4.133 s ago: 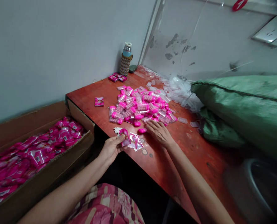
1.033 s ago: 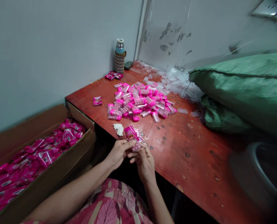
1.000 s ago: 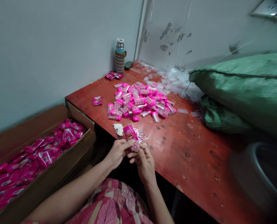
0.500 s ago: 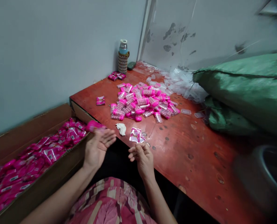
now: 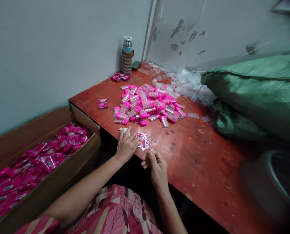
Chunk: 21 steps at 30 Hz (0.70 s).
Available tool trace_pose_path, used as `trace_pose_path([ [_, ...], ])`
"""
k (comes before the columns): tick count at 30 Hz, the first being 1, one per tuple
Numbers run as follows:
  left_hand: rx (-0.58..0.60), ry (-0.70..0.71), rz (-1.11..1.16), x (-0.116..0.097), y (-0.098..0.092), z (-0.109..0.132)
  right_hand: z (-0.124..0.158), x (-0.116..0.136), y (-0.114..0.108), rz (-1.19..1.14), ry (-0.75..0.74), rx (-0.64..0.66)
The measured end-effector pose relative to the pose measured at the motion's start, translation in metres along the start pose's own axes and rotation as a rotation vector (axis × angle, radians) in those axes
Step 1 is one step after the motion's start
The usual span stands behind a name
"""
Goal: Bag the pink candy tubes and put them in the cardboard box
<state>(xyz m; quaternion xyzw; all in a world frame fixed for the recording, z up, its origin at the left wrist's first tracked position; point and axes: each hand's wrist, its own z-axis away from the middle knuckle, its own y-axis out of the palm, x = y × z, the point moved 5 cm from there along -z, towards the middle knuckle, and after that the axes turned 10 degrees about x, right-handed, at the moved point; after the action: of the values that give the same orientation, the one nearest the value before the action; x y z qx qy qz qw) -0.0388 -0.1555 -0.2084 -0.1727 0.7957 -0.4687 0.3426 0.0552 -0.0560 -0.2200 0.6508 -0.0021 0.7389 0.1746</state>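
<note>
My left hand [image 5: 126,145] rests on the edge of the red table [image 5: 184,156], its fingers stretched toward a small stack of empty pink and clear wrappers [image 5: 143,141] and touching them. It partly covers a crumpled white scrap [image 5: 121,130]. My right hand [image 5: 156,164] hovers just below the wrappers with its fingers curled loosely; nothing shows in them. Farther back lies a heap of pink candy cases [image 5: 148,105]. A cardboard box [image 5: 49,182] at my left holds several packed pink packets [image 5: 37,156].
Clear empty plastic cases [image 5: 191,87] are piled near the wall. A green sack [image 5: 254,97] fills the table's right side. A bottle in a woven sleeve [image 5: 127,55] stands in the corner, with pink packets [image 5: 120,77] beside it and one lone packet [image 5: 102,103].
The packet my hands held together a second ago went into the box from my left hand. That hand has swung back to the wrappers on the table.
</note>
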Motion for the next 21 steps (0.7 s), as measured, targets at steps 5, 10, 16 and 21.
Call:
trace_pose_path([
  [5,-0.025,0.012,0.203,0.0,0.002,0.0,-0.008,0.008,-0.01,0.142,-0.046,-0.058],
  [10,-0.092,0.001,0.373,0.0,0.0,0.0,-0.02,0.024,-0.017,0.389,-0.171,-0.161],
  [16,-0.11,0.01,0.519,-0.014,-0.017,0.007,-0.039,0.022,-0.01,0.025,-0.122,-0.063],
  [21,0.003,-0.427,1.145,-0.004,-0.007,0.012,-0.042,0.025,-0.008,-0.042,-0.089,-0.036],
])
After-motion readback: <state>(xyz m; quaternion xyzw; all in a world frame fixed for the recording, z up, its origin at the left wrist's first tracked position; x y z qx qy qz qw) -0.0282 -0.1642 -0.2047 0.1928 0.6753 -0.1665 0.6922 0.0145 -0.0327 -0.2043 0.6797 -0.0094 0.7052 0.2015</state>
